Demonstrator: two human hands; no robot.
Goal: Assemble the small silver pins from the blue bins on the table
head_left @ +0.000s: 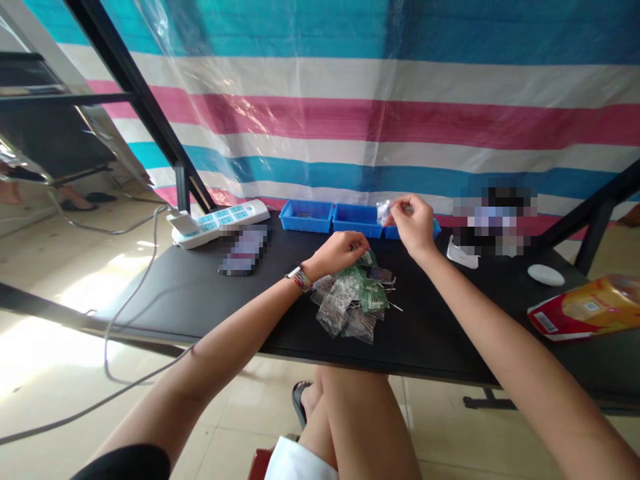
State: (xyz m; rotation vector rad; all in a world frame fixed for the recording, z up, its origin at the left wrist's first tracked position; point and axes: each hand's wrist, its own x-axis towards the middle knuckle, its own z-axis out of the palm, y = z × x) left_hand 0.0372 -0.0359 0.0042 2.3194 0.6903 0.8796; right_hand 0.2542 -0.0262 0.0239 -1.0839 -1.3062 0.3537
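Note:
A heap of small clear plastic bags (pixel 353 303) holding green circuit boards and metal pins lies on the black table (pixel 200 293) in front of me. My left hand (pixel 340 252) rests curled at the top of the heap, fingers closed on one of the little bags. My right hand (pixel 413 221) is raised over the blue trays (pixel 333 217), pinching a small clear bag (pixel 384 212) between its fingertips. A beaded band sits on my left wrist.
A white power strip (pixel 217 221) with a grey cable lies at the table's back left. A white oval object (pixel 546 274) and a red and yellow packet (pixel 585 310) lie at the right. Black frame bars rise left and right. A striped tarp hangs behind.

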